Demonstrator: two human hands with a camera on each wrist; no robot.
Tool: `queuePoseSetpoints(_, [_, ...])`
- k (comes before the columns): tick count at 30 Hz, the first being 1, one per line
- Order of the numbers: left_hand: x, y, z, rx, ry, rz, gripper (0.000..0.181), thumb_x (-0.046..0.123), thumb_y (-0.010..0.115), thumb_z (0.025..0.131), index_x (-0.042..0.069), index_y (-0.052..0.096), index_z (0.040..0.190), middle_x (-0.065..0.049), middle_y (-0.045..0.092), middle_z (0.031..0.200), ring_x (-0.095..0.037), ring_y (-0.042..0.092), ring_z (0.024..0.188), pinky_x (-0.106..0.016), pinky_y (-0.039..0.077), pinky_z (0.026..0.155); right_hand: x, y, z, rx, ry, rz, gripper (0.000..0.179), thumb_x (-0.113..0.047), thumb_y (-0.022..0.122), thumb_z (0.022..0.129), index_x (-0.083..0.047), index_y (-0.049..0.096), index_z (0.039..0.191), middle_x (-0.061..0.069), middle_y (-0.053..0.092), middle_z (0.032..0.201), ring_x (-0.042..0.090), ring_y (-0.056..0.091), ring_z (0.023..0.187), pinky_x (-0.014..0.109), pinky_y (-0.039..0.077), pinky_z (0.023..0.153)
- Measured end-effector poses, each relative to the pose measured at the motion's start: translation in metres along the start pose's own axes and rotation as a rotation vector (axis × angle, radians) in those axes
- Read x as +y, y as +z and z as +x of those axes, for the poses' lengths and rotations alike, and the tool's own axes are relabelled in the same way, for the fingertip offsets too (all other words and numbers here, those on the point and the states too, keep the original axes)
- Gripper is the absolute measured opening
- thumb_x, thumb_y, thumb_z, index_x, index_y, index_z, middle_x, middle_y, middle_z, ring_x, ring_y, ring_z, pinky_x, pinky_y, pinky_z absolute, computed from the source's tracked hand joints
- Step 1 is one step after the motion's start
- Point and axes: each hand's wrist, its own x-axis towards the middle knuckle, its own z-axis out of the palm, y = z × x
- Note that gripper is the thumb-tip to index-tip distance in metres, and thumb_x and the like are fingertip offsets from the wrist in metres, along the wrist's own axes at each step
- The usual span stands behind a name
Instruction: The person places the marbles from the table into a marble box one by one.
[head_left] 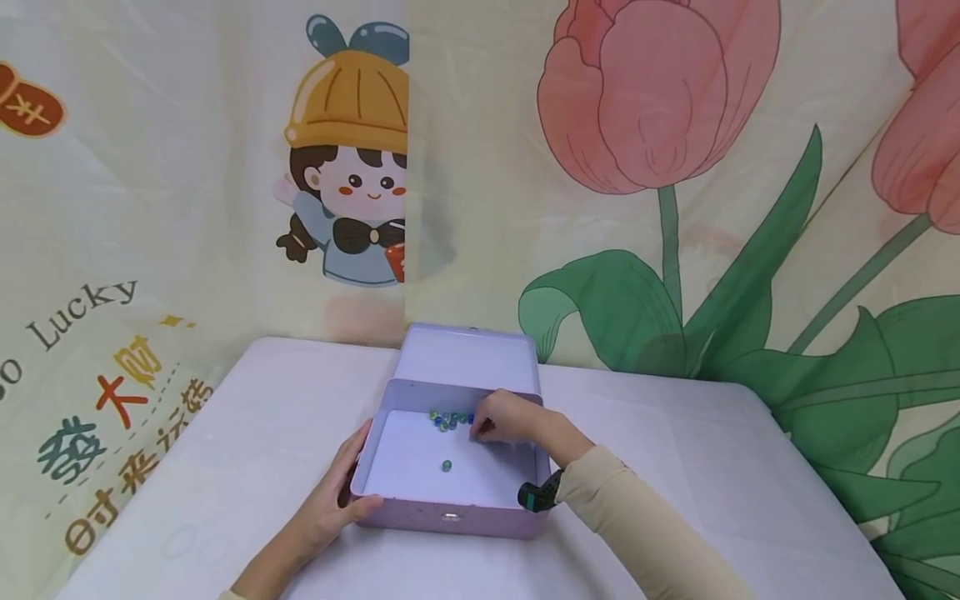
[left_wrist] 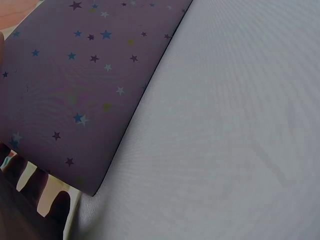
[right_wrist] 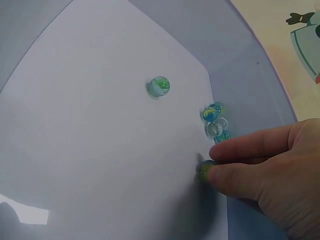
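A lilac box with a star pattern stands on the table, its hinged lid tilted back. My left hand grips the box at its left side, the thumb over the front corner; dark fingers curve past the box edge in the left wrist view. Inside the box, my right hand pinches a green-yellow glass marble between thumb and forefinger, close over the floor. Beside those fingertips several marbles cluster along the back wall. A single green marble lies apart, nearer the box's front.
The white table extends on both sides of the box. Behind it hangs a backdrop printed with a cartoon figure and tulips. A black wrist camera on my right forearm hangs at the box's front right corner.
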Motion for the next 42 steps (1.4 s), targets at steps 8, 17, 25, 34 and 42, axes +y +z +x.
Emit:
queuePoseSetpoints(8, [0.002, 0.002, 0.0, 0.012, -0.009, -0.007, 0.089, 0.01, 0.062, 0.081, 0.021, 0.011, 0.154, -0.014, 0.012, 0.157, -0.005, 0.025, 0.137, -0.007, 0.021, 0.1, -0.002, -0.023, -0.036, 0.138, -0.033, 0.169, 0.02, -0.008, 0.068, 0.086, -0.009, 0.074, 0.105, 0.001, 0.071, 0.104, 0.009, 0.064, 0.094, 0.017, 0.051, 0.08])
queuePoseSetpoints(17, [0.0, -0.002, 0.003, 0.011, -0.022, 0.0, 0.089, 0.01, 0.062, 0.082, 0.021, 0.01, 0.154, -0.014, 0.01, 0.158, -0.009, 0.023, 0.139, -0.004, 0.018, 0.099, 0.03, 0.0, -0.124, 0.526, 0.238, 0.348, 0.022, -0.004, 0.072, 0.082, -0.007, 0.073, 0.103, 0.001, 0.068, 0.1, 0.019, 0.065, 0.096, 0.022, 0.054, 0.076])
queuePoseSetpoints(25, [0.0, -0.008, 0.001, 0.027, -0.01, 0.029, 0.089, 0.01, 0.062, 0.081, 0.021, 0.011, 0.154, -0.016, 0.013, 0.156, -0.009, 0.029, 0.134, -0.007, 0.022, 0.099, 0.051, 0.059, -0.148, 0.543, 0.29, 0.391, 0.02, 0.001, 0.074, 0.078, -0.006, 0.074, 0.097, 0.0, 0.067, 0.095, 0.018, 0.066, 0.09, 0.022, 0.055, 0.074])
queuePoseSetpoints(34, [0.0, -0.005, -0.001, 0.016, 0.01, 0.017, 0.089, 0.008, 0.061, 0.082, 0.019, 0.011, 0.154, -0.017, 0.012, 0.156, -0.006, 0.027, 0.134, -0.008, 0.023, 0.099, 0.052, 0.074, -0.152, 0.567, 0.336, 0.397, 0.022, -0.001, 0.075, 0.076, -0.009, 0.074, 0.097, -0.003, 0.066, 0.092, 0.011, 0.063, 0.085, 0.018, 0.053, 0.074])
queuePoseSetpoints(42, [0.004, 0.0, 0.001, 0.003, -0.012, 0.016, 0.089, 0.009, 0.061, 0.082, 0.023, 0.01, 0.154, -0.013, 0.011, 0.157, -0.009, 0.027, 0.135, -0.011, 0.026, 0.1, 0.053, 0.074, -0.152, 0.563, 0.322, 0.338, 0.02, -0.001, 0.075, 0.076, -0.01, 0.075, 0.093, -0.004, 0.066, 0.089, 0.007, 0.06, 0.08, 0.016, 0.052, 0.073])
